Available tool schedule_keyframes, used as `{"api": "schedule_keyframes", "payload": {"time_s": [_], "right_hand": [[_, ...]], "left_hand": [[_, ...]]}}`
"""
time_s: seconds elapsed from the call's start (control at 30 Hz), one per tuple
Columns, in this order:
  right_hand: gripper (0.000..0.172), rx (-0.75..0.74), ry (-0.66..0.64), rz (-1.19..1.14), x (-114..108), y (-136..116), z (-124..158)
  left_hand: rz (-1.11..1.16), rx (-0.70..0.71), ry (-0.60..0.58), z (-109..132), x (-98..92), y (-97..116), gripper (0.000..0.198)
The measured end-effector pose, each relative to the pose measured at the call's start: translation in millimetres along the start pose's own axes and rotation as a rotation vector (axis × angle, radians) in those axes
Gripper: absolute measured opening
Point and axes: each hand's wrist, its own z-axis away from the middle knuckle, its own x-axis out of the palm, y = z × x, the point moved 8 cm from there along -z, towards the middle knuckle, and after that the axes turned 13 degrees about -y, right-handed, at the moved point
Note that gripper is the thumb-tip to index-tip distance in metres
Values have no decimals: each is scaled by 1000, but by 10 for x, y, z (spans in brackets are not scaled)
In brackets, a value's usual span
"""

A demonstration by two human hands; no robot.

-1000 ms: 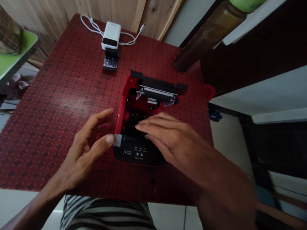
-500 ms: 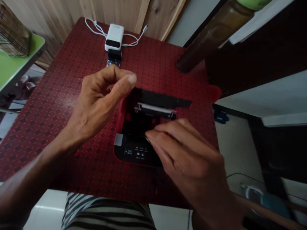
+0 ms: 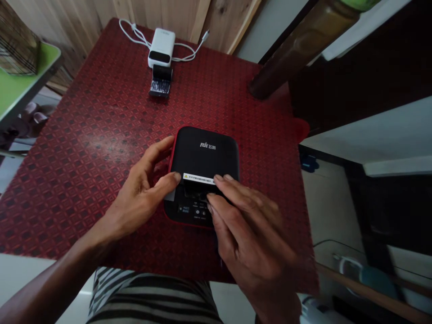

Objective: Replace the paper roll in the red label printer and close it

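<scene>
A small black-and-red printer (image 3: 205,159) lies on the table, its lid down, with a white warning strip along the lid's front edge. A dark opening (image 3: 195,189) shows between the lid and the front panel with its buttons. My left hand (image 3: 145,189) grips the printer's left side, thumb at the lid's front corner and fingers along the side. My right hand (image 3: 246,220) is closed over the right front of the printer. Its fingertips press together at the lid edge and opening; whatever they pinch is hidden.
On the red patterned table (image 3: 84,148), a white handheld device (image 3: 162,47) with a white cable (image 3: 192,55) stands at the back, a dark strip (image 3: 160,85) before it. A brown cylinder (image 3: 297,49) stands back right. A green table (image 3: 23,83) adjoins left.
The printer's lid has come down over the compartment and roller visible earlier. My left hand has moved down from above the printer onto its left side. My right hand stays at the front opening.
</scene>
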Motion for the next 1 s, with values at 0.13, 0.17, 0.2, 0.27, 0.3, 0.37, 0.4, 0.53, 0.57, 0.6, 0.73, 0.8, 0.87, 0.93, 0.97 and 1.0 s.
{"api": "schedule_keyframes", "payload": {"time_s": [0.13,0.17,0.2,0.27,0.3,0.37,0.4,0.53,0.57,0.6,0.73,0.8,0.87,0.93,0.97,1.0], "right_hand": [[23,3,-29,-8,-7,-4,-44],[21,-3,-47,-13,-12,-7,-55],[19,-9,-64,-18,-17,-10,-64],[18,-16,-86,-28,-23,-10,-75],[19,-16,-85,-33,-26,-5,-75],[19,-21,-66,-56,-29,3,-64],[20,-27,-52,-77,-29,6,-52],[38,10,0,-177,-33,65,50],[44,38,23,-186,-46,92,94],[48,65,56,-185,-68,118,145],[55,173,161,-169,-123,211,372],[59,223,150,-208,-75,250,456],[67,248,121,-268,7,260,507],[74,269,105,-309,87,253,538],[76,283,109,-320,116,251,549],[77,299,118,-329,138,253,559]], "left_hand": [[-11,-1,0,13,6,0,66],[-6,-2,5,15,6,-2,66],[-3,-1,10,15,6,-6,67],[0,3,17,10,8,-18,68],[1,7,17,7,9,-25,69],[0,18,16,10,4,-39,70],[0,26,17,21,-4,-44,70],[48,-9,16,144,-48,-120,62],[64,-20,10,184,-54,-139,60],[73,-26,2,220,-57,-153,59],[79,-27,-3,284,-57,-163,62],[98,-47,10,274,-48,-173,60],[110,-52,25,259,-36,-173,59],[117,-39,38,253,-21,-166,59],[125,-34,45,254,-13,-169,59],[135,-28,56,259,-8,-172,59]]}}
